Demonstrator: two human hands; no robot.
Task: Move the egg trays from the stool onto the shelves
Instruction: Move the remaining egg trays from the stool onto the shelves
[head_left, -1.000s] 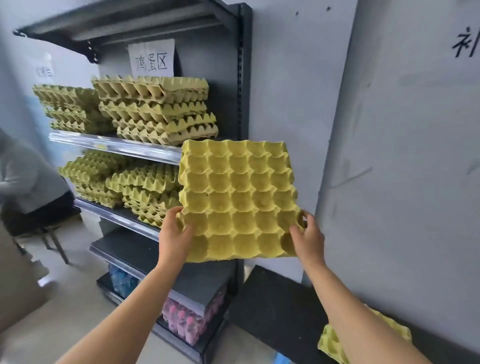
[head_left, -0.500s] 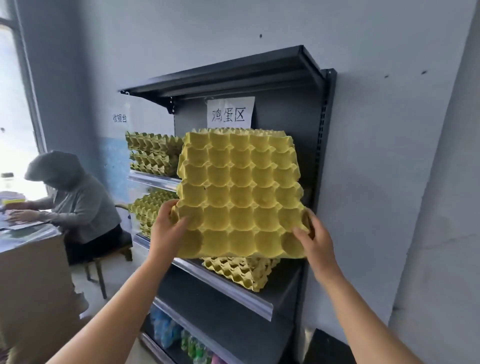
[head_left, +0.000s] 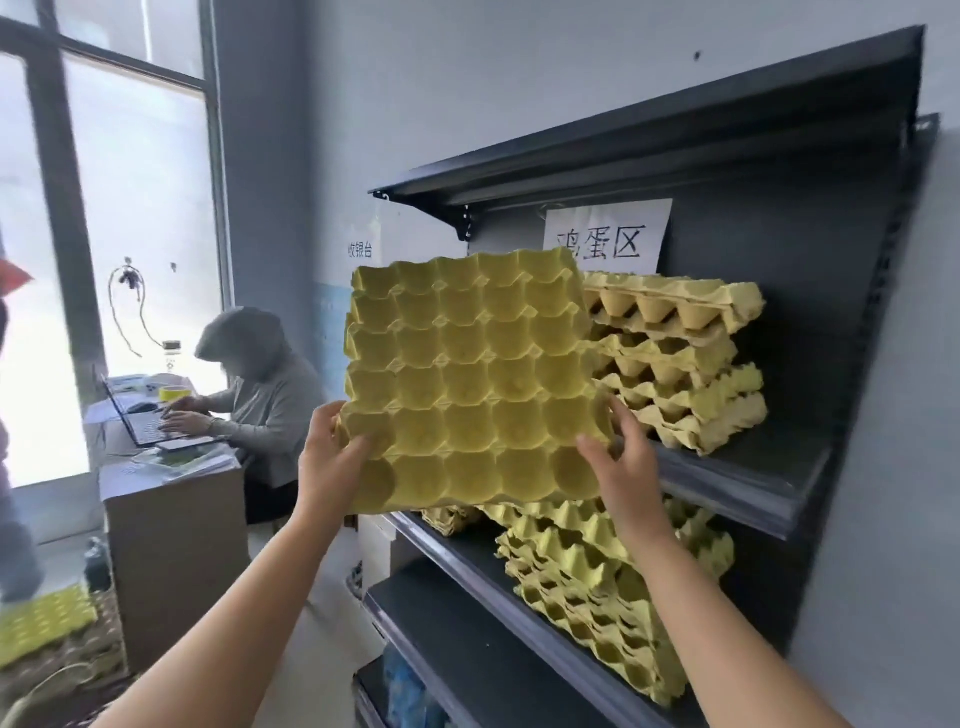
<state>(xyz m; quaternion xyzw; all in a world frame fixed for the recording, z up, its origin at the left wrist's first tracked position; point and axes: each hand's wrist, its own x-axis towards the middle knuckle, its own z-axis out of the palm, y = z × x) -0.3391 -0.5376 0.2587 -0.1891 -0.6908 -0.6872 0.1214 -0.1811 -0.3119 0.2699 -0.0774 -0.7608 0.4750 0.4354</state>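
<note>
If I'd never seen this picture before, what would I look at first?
First, the big yellow egg tray right in the middle, held up by the left hand and the right hand at its bottom corners. Behind it, a stack of yellow trays sits on the dark shelf under a white paper sign. Far left, a person in grey types on a laptop by the window.

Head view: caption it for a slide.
Left hand and right hand hold a yellow pulp egg tray before tray-stacked dark metal shelves.
</note>
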